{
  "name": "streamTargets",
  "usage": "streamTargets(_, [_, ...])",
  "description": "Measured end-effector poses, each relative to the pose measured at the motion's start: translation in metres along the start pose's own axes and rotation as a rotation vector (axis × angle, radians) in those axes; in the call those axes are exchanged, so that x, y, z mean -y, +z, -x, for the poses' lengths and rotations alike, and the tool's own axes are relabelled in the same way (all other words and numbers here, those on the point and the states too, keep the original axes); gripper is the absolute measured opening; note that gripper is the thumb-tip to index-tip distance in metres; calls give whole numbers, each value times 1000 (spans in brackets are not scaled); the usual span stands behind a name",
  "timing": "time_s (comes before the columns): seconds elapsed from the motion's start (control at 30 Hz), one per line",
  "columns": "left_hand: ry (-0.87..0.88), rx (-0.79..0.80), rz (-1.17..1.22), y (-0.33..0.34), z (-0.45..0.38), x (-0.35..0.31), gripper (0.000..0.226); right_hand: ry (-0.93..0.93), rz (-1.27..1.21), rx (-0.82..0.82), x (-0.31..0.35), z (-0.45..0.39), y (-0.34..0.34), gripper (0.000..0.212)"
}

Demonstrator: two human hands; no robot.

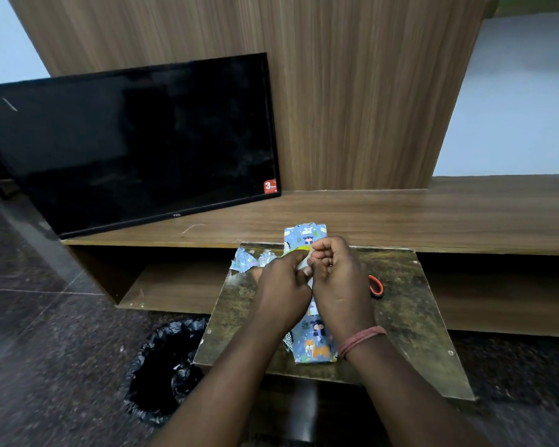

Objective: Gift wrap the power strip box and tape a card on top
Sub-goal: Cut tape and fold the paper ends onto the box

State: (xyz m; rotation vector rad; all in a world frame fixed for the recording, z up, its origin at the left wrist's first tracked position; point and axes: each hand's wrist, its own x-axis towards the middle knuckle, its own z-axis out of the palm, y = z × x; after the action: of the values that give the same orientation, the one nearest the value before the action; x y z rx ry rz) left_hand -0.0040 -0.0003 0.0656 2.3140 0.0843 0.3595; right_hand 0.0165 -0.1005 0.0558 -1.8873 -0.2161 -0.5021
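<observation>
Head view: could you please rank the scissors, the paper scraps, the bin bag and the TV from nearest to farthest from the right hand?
From the right hand:
1. Scissors, just to its right on the board.
2. Paper scraps, left, past the left hand.
3. Bin bag, on the floor, lower left.
4. TV, far left, leaning at the back.

wrapped box (315, 341) on board (410, 304); scissors (375, 287) right; bin (165, 369) left

A dark television (136, 146) leans beside a black bin bag (165, 369).
</observation>
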Motion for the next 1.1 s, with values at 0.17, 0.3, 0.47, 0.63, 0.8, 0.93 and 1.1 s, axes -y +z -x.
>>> streamTargets(0.17, [14, 23, -5, 7, -3, 12, 30, -1, 44, 43, -6, 1, 2, 25])
streamTargets(0.3, [20, 18, 27, 7, -11, 21, 25, -11, 43, 42, -9, -4, 7, 22])
streamTargets(0.47, [33, 37, 75, 8, -13, 31, 29, -65, 137, 68, -15, -2, 17, 20])
streamTargets(0.63, [30, 58, 127, 6, -25, 30, 29, -96, 92, 6, -12, -8, 11, 20])
streamTargets(0.8, [-12, 75, 267, 4, -30, 25, 28, -175, 224, 23, -27, -10, 6, 23])
streamTargets(0.93, [-37, 78, 287, 2, -31, 33, 26, -289, 272, 53, -33, -4, 7, 22])
streamTargets(1.1, [-43, 105, 237, 0, -33, 35, 34, -187, 234, 60, -30, -8, 7, 17])
